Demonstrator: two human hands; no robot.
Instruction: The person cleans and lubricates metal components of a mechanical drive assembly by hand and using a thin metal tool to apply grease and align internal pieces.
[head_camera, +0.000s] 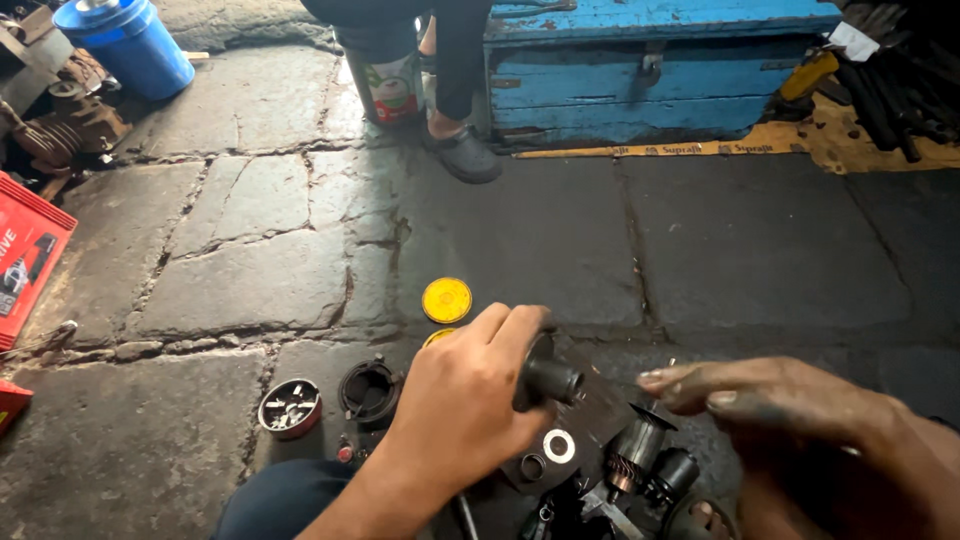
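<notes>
Black cylinder (550, 378) is gripped in the left hand (465, 405), fingers curled around it, held just above the stone floor (250, 270). Right hand (770, 400) is held flat beside it, fingers extended, nothing grasped. Below the cylinder: white washer (558, 446), armature (632, 452). Left of the hand: black housing (368, 390), small tin (290, 408) of bits. Yellow lid (446, 300) lies further out. Blue box (650, 70) at the back.
</notes>
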